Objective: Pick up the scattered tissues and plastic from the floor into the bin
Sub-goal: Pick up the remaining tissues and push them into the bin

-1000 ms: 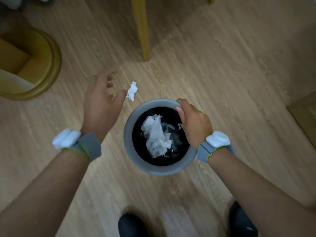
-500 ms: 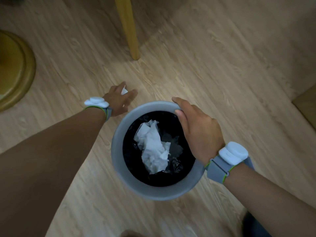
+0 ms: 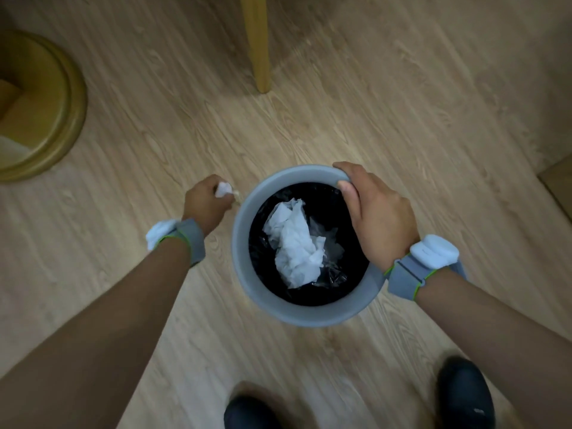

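Observation:
A round grey bin (image 3: 305,314) with a black liner stands on the wooden floor in the middle of the view. Inside it lie crumpled white tissues (image 3: 294,246) and some clear plastic (image 3: 329,243). My right hand (image 3: 376,218) grips the bin's far right rim, thumb inside. My left hand (image 3: 205,202) is just left of the bin, near the floor, with its fingers closed around a small crumpled white tissue (image 3: 223,189) that sticks out of the fist.
A yellow wooden furniture leg (image 3: 259,44) stands on the floor beyond the bin. A round golden base (image 3: 46,103) sits at the far left. A wooden edge (image 3: 557,184) shows at the right. My dark shoes (image 3: 464,394) are at the bottom.
My left hand reached down to the tissue on the floor, closed on it, and now holds it beside the bin. The right hand stayed on the rim.

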